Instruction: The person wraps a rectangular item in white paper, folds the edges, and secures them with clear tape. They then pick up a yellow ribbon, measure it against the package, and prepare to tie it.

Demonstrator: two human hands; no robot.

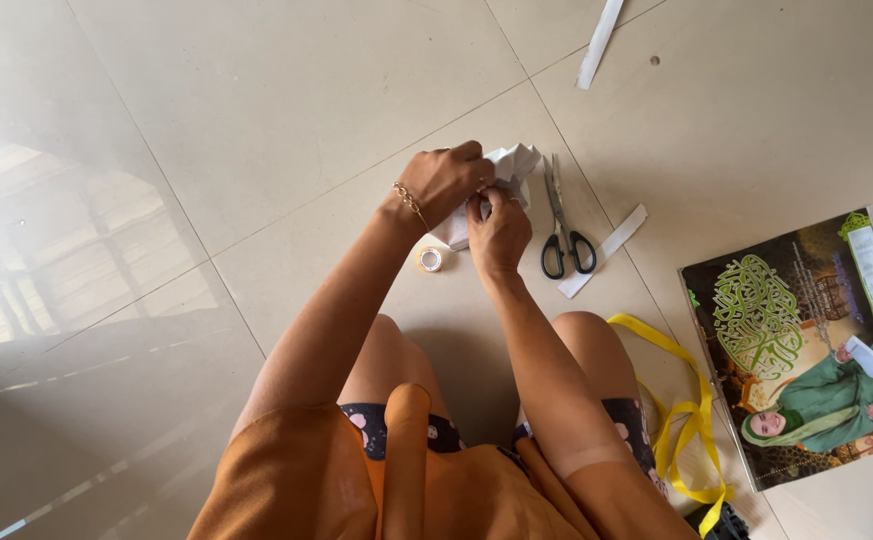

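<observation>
Your left hand (446, 180) and right hand (496, 235) both pinch the folded white paper (511, 165) on the floor tile (286, 120), beside the scissors (564, 225) and tape roll (429, 259). Keep the fold pressed flat; grip firmly.

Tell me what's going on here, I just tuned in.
A person sits on a tiled floor, both hands working a piece of crumpled white paper in front of their knees. The left hand presses on top of it; the right hand pinches its near edge. A small roll of tape lies just left of the paper, black-handled scissors and a white paper strip to its right. A yellow ribbon and a printed poster lie further right.
</observation>
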